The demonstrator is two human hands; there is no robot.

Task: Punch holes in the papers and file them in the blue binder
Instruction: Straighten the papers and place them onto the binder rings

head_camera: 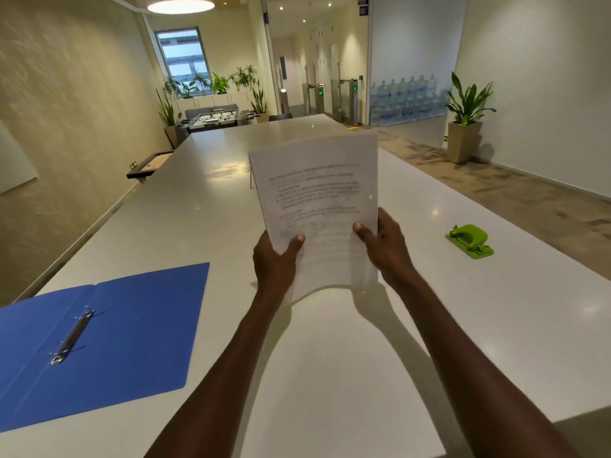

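Note:
A stack of printed white papers is held upright above the table, its lower edge lifted off the surface. My left hand grips the stack's lower left side, thumb on the front page. My right hand grips the lower right side the same way. The blue binder lies open flat at the left, its metal ring mechanism exposed. A green hole punch sits on the table to the right, apart from both hands.
The long white table stretches away ahead. A dark framed tray overhangs its far left edge. Potted plants, a foosball table and stacked water bottles stand beyond.

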